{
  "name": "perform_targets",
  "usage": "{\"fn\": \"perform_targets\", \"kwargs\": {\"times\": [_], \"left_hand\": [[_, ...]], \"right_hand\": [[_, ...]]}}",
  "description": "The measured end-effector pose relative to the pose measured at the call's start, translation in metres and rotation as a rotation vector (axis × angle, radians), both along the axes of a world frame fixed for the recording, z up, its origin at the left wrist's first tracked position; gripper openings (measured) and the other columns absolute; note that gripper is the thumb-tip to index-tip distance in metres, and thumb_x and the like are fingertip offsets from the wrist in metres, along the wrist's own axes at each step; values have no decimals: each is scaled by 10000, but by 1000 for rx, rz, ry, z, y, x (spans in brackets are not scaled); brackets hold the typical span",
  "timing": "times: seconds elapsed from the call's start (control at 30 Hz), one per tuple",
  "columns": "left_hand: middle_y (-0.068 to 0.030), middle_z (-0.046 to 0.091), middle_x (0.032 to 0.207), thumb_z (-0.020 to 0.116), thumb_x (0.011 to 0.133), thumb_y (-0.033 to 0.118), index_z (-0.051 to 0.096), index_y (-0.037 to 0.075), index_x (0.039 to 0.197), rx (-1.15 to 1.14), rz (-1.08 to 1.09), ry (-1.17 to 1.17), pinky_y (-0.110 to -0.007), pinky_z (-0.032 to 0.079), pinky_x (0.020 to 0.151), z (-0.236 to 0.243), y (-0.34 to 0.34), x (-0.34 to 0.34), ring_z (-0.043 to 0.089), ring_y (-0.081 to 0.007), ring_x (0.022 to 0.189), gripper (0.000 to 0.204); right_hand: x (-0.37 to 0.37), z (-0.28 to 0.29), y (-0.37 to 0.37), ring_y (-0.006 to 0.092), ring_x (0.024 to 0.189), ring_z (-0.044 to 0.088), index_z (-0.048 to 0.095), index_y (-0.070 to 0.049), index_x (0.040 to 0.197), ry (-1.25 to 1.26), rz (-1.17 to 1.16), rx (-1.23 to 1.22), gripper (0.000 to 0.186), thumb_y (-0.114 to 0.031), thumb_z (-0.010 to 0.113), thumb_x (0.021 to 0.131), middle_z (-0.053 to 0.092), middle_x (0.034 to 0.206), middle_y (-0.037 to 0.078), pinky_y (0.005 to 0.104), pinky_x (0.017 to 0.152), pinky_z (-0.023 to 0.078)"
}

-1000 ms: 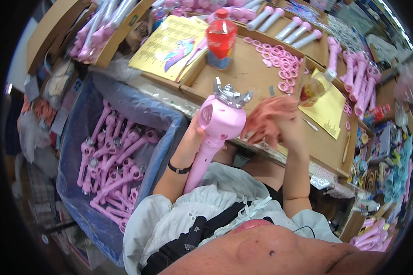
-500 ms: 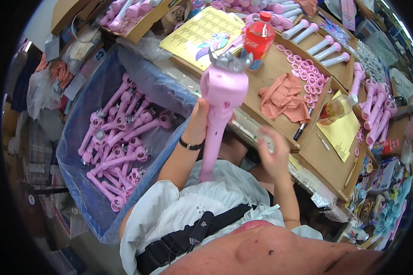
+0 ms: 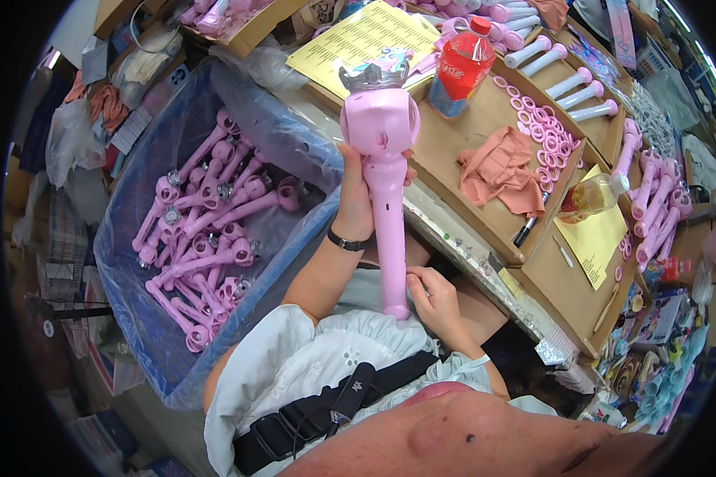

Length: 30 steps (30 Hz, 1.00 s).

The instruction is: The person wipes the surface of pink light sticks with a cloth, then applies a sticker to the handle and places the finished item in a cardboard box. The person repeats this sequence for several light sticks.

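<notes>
My left hand (image 3: 356,199) is wrapped round a pink toy wand (image 3: 389,219) just below its hollow round head. The wand stands nearly upright, a silver crown (image 3: 376,77) on top and its handle end low over my lap. My right hand (image 3: 440,306) is loosely closed beside the lower handle, fingers curled in. Whether it touches the handle or holds something small cannot be made out. To the left, a blue-lined bin (image 3: 123,318) contains several similar pink wands (image 3: 215,215), lying in a heap.
On the table to the right are a cardboard tray (image 3: 445,171) with pink rings (image 3: 542,135), an orange cloth (image 3: 497,171) and a black marker (image 3: 525,230). A red-labelled bottle (image 3: 463,67), yellow printed sheets (image 3: 350,48), a tipped clear bottle (image 3: 589,200) and more pink handles (image 3: 658,195) lie around.
The wand has moved slightly up and its handle end has swung right. My right hand has come down and left to the lower handle, its fingers now curled.
</notes>
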<state>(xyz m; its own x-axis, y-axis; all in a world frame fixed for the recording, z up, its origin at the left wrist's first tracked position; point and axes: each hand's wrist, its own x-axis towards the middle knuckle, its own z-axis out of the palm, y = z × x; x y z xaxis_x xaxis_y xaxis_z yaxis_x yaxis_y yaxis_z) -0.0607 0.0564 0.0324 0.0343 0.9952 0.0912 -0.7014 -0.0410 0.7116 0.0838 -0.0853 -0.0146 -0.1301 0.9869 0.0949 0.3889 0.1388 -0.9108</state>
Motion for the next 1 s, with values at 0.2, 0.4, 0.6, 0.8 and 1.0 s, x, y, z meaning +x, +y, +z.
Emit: {"fn": "perform_targets", "kwargs": {"times": [0.2,0.4,0.6,0.8,1.0], "left_hand": [[-114,627,929,347,824,730,496,12,1163,-73,181,-75,-291,504,613,-2,21,-18,604,-203,693,808],[-151,610,960,380,796,750,456,-31,1194,-28,282,-209,-318,511,661,-7,23,-30,597,-229,754,881],[-162,605,988,392,803,736,444,-30,1212,-42,200,-284,-326,507,717,-8,18,-27,590,-235,784,871],[-172,605,1036,409,800,733,432,-53,1221,-59,169,-334,-314,510,730,-8,15,-21,593,-227,797,892],[-163,606,1056,390,801,743,437,-65,1219,-74,169,-307,-307,514,724,-8,12,-16,597,-218,799,911]], "right_hand": [[7,-5,-11,325,1012,564,433,-8,1277,5,48,3,715,-264,775,703,507,1171,196,372,838,468],[13,-11,-11,308,1017,542,456,-12,1256,40,-129,173,666,-103,776,679,510,1152,184,370,853,457],[23,-4,-15,300,980,566,514,7,1190,-32,-133,259,627,-114,792,641,571,1072,174,363,829,470],[28,1,-18,303,935,581,537,12,1151,-70,-134,284,624,-131,809,607,592,1038,172,361,817,471],[32,0,-22,302,899,585,539,10,1126,-94,-115,315,616,-134,821,597,605,1013,163,366,786,480]]}}
